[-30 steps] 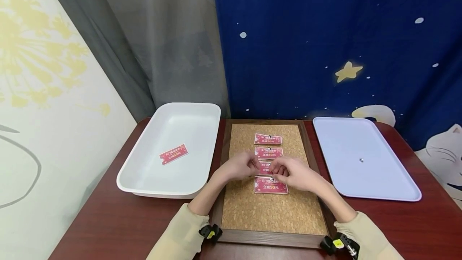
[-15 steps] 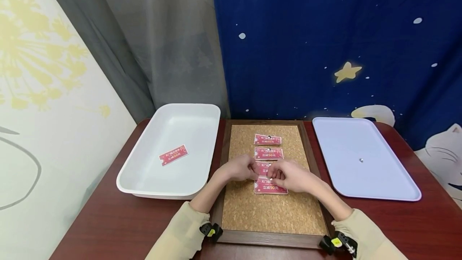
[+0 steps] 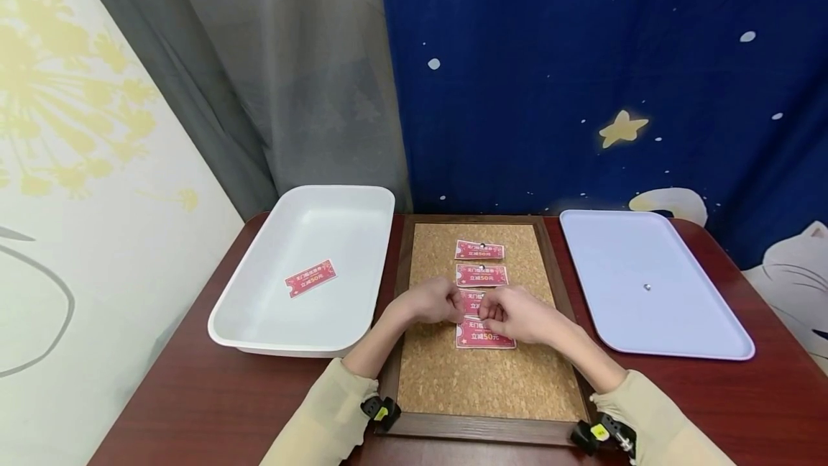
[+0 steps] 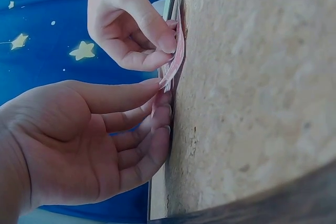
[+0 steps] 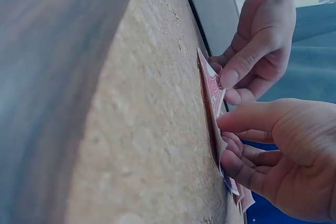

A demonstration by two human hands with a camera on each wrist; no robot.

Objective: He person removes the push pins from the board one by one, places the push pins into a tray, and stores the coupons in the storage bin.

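Pink printed coupons stand in a column on a framed cork board (image 3: 491, 387). My left hand (image 3: 428, 300) pinches the left end of the lowest coupon (image 3: 486, 338) near its top edge, thumb against the paper in the left wrist view. From the other side my right hand (image 3: 525, 313) has thumb and finger together at that coupon's top edge, on its pushpin, mostly hidden by the fingertips. The third coupon (image 3: 472, 300) is partly covered by my fingers. Above it, the second coupon (image 3: 481, 277) and the top coupon (image 3: 479, 253) each carry a silver pushpin.
To the left, a deep white tray (image 3: 304, 340) holds one loose coupon (image 3: 310, 278). A shallow pale tray (image 3: 647, 250) on the right bears a single silver pushpin (image 3: 647, 287). All stand on a dark red table (image 3: 213, 408), with curtains behind.
My right hand has shifted slightly left along the lowest coupon's top edge, and its fingertips now cover the pin seen earlier. The left hand has barely moved.
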